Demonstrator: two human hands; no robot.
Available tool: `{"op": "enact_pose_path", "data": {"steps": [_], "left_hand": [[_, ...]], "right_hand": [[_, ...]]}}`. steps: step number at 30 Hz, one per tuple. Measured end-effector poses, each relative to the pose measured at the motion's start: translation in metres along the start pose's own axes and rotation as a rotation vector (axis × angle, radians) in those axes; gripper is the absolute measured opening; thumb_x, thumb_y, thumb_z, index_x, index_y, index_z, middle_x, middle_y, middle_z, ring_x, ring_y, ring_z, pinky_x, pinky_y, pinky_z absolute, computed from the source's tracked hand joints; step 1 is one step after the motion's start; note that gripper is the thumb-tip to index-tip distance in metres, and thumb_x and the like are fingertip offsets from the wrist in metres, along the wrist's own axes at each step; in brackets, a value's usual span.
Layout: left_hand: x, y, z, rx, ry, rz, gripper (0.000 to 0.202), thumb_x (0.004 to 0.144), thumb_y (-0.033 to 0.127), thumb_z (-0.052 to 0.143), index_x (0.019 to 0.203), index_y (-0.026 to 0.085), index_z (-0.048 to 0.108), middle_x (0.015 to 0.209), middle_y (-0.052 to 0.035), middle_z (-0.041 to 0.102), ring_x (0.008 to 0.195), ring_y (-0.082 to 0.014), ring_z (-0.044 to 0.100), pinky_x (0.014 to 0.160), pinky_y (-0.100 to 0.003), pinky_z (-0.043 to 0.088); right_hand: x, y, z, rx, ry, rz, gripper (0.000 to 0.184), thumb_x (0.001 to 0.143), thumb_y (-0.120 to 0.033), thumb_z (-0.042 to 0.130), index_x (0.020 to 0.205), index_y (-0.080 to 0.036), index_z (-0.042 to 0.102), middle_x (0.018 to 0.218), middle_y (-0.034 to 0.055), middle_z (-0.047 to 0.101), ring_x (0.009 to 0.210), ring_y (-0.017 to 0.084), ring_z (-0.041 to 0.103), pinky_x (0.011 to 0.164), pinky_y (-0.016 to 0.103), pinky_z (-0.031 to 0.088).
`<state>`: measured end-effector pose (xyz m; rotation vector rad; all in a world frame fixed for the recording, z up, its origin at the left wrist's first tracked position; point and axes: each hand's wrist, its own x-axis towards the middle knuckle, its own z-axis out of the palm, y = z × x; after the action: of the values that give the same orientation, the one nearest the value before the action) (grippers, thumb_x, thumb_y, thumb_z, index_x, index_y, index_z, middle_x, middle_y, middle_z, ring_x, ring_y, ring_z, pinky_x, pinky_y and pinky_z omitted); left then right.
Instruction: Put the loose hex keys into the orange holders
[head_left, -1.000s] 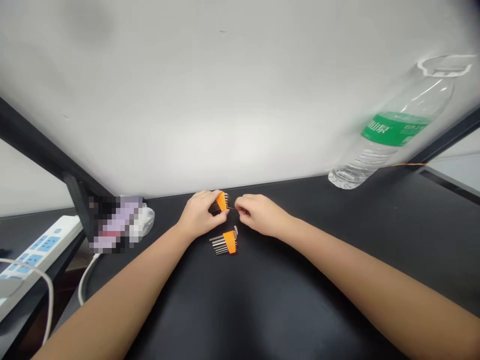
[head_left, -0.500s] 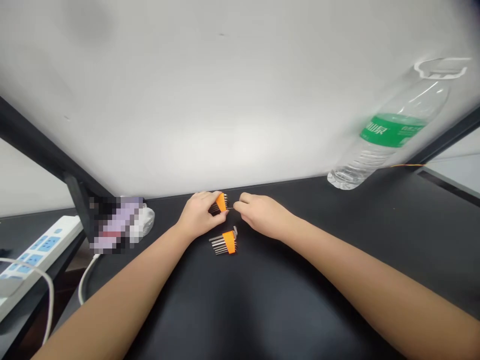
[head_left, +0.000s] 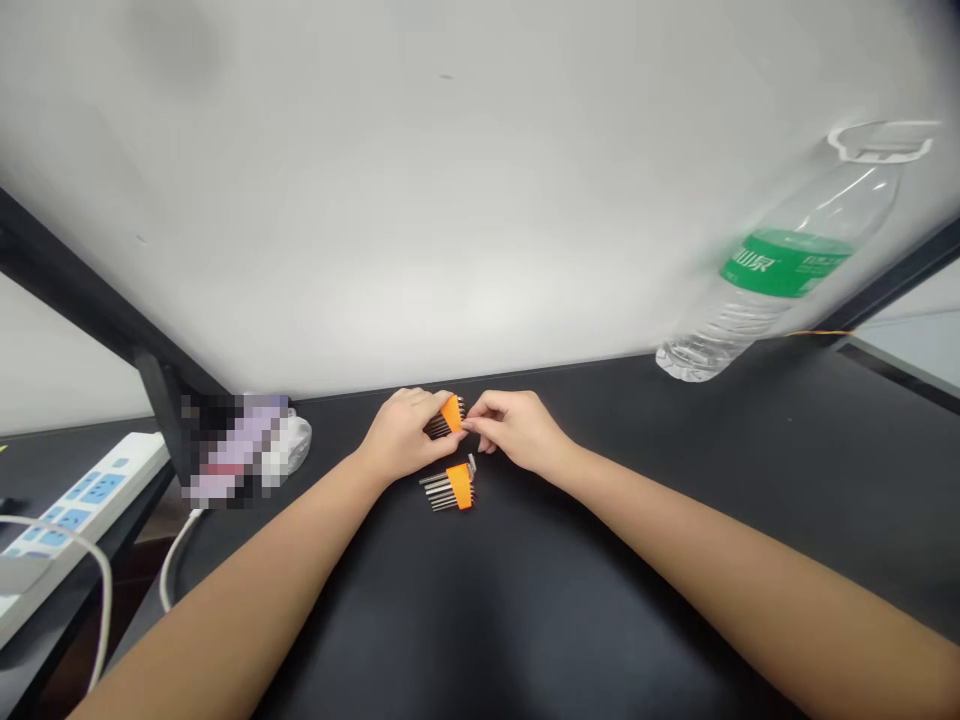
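My left hand (head_left: 401, 438) is closed round an orange holder of hex keys (head_left: 451, 413), held just above the black table (head_left: 570, 580) near the white wall. My right hand (head_left: 510, 430) pinches at the right end of that holder, fingertips pressed together on what looks like a thin hex key; the key itself is too small to make out clearly. A second orange holder with several silver hex keys (head_left: 451, 486) lies flat on the table just below both hands, touching neither.
A clear plastic water bottle with a green label (head_left: 780, 265) stands at the back right against the wall. At the left are a blurred purple-and-white packet (head_left: 236, 445), a white power strip with blue sockets (head_left: 67, 500) and a white cable (head_left: 176, 560).
My right hand has moved left, closing the gap to the holder in my left hand. The left hand has tilted the holder slightly. The set on the table has not moved.
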<state>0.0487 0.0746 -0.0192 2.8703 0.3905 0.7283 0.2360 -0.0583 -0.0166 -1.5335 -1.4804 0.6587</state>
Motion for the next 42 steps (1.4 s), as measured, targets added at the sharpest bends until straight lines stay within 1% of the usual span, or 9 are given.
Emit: {"op": "enact_pose_path", "data": {"steps": [2,4,11,14,17,24,31,37,42], "left_hand": [[-0.001,-0.001,0.001,0.001,0.022,-0.003,0.036,0.091,0.046,0.067,0.118,0.023,0.063,0.091,-0.0023,0.071,0.085,-0.0203,0.065,0.087,-0.036,0.048],[-0.001,-0.002,0.002,0.004,0.030,-0.002,0.036,0.091,0.046,0.067,0.118,0.023,0.063,0.091,-0.0024,0.071,0.085,-0.0203,0.065,0.087,-0.036,0.048],[0.000,0.000,-0.001,0.015,-0.001,-0.017,0.033,0.091,0.046,0.065,0.113,0.022,0.062,0.089,-0.0022,0.070,0.085,-0.0204,0.063,0.087,-0.036,0.047],[0.000,0.003,-0.004,0.026,-0.059,-0.030,0.027,0.091,0.045,0.064,0.105,0.022,0.064,0.086,-0.0029,0.067,0.083,-0.0207,0.061,0.085,-0.037,0.046],[0.001,0.006,-0.008,0.032,-0.140,-0.047,0.024,0.089,0.044,0.066,0.099,0.022,0.065,0.086,-0.0039,0.065,0.084,-0.0217,0.060,0.083,-0.037,0.046],[0.001,0.005,-0.008,0.019,-0.204,-0.089,0.043,0.083,0.045,0.073,0.120,0.025,0.066,0.107,-0.0066,0.065,0.100,-0.0257,0.058,0.093,-0.040,0.046],[0.001,0.002,-0.009,-0.008,-0.212,-0.099,0.047,0.086,0.053,0.071,0.124,0.025,0.068,0.107,-0.0077,0.066,0.101,-0.0258,0.057,0.093,-0.041,0.046],[0.000,-0.003,-0.011,-0.069,-0.258,-0.114,0.037,0.093,0.057,0.063,0.112,0.029,0.077,0.095,-0.0055,0.065,0.093,-0.0224,0.058,0.088,-0.038,0.046],[-0.002,-0.008,-0.008,-0.114,-0.237,-0.183,0.038,0.091,0.055,0.067,0.118,0.031,0.076,0.105,-0.0061,0.066,0.101,-0.0232,0.060,0.090,-0.038,0.047]], "right_hand": [[-0.001,0.001,0.003,0.089,0.015,0.121,0.019,0.092,-0.036,0.069,0.082,-0.020,0.067,0.062,-0.0017,0.066,0.056,0.015,0.065,0.055,0.025,0.050],[-0.002,0.001,0.006,0.102,0.009,0.133,0.020,0.092,-0.037,0.069,0.081,-0.020,0.068,0.061,-0.0018,0.065,0.055,0.015,0.064,0.054,0.025,0.049],[-0.005,0.002,0.009,-0.283,0.034,-0.271,0.023,0.101,-0.021,0.054,0.090,-0.019,0.074,0.083,0.0034,0.070,0.072,0.014,0.063,0.073,0.028,0.048],[-0.007,0.003,0.009,-0.388,0.003,-0.337,0.024,0.102,-0.018,0.052,0.091,-0.019,0.074,0.087,0.0055,0.071,0.079,0.017,0.063,0.077,0.029,0.046],[-0.006,0.007,0.008,-0.372,0.005,-0.308,0.021,0.099,-0.018,0.055,0.088,-0.019,0.074,0.087,0.0049,0.072,0.078,0.016,0.062,0.076,0.029,0.045],[0.006,0.018,0.000,-0.105,0.072,-0.017,0.021,0.095,-0.033,0.060,0.084,-0.019,0.074,0.078,-0.0004,0.072,0.069,0.014,0.059,0.067,0.027,0.043],[0.007,0.020,-0.002,-0.075,-0.010,-0.003,0.019,0.091,-0.033,0.063,0.086,-0.020,0.076,0.079,-0.0013,0.072,0.070,0.014,0.058,0.067,0.026,0.043],[0.006,0.022,-0.003,-0.053,-0.043,0.007,0.020,0.091,-0.034,0.062,0.088,-0.020,0.076,0.080,-0.0004,0.072,0.072,0.014,0.059,0.067,0.026,0.043],[0.007,0.023,-0.003,-0.056,-0.059,-0.002,0.019,0.091,-0.032,0.061,0.090,-0.021,0.077,0.082,-0.0005,0.073,0.073,0.014,0.061,0.068,0.026,0.044]]}}
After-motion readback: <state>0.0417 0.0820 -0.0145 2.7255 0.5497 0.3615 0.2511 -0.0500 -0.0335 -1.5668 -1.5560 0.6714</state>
